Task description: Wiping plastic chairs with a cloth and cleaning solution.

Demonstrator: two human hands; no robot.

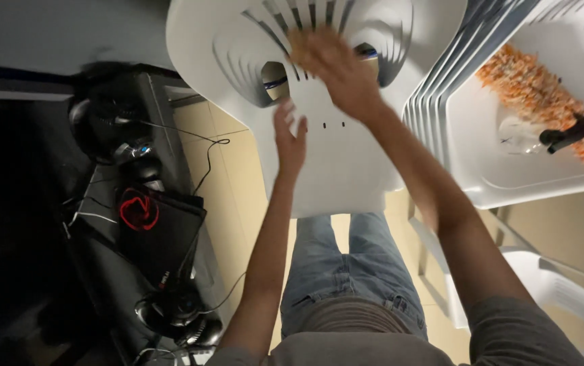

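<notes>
Grey shirt (400, 339) and jeans (346, 264) nearest camera, bottom centre. Both forearms reach up to white plastic chair (333, 163) ahead. Left hand (290, 139) flat against chair seat, fingers together, extended. Right hand (336, 68) on slatted backrest, motion-blurred; finger state cannot tell. Stack of white chairs (509, 163) just right, orange cloth (543, 91) and black tool (577, 130) on top seat. Black speakers, cables (149, 217) left on floor.
</notes>
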